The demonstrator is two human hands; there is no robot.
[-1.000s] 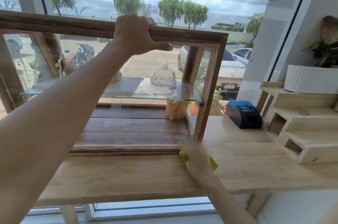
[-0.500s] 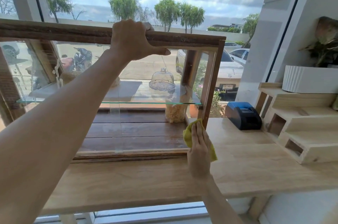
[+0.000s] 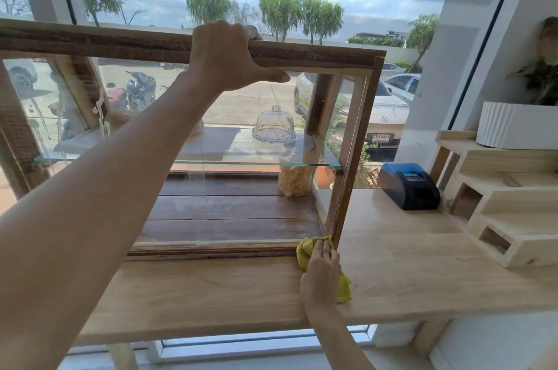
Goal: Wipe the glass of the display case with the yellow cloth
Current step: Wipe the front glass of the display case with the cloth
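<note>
wooden-framed display case (image 3: pixel 317 57) with clear glass front (image 3: pixel 241 203) and glass shelf, standing upright on a pale wooden counter, crumpled yellow cloth (image 3: pixel 305 249) pressed at the case's lower right front corner, trailing onto the counter

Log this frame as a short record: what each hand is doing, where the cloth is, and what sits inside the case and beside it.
left hand: grips the top rail of the case
right hand: presses the cloth against the case's lower right front corner
cloth: yellow, bunched under the fingers, a tail hanging out on the counter
glass shelf: carries a glass dome
case floor: a jar of pale contents
right of case: a blue-black printer on the counter
</note>
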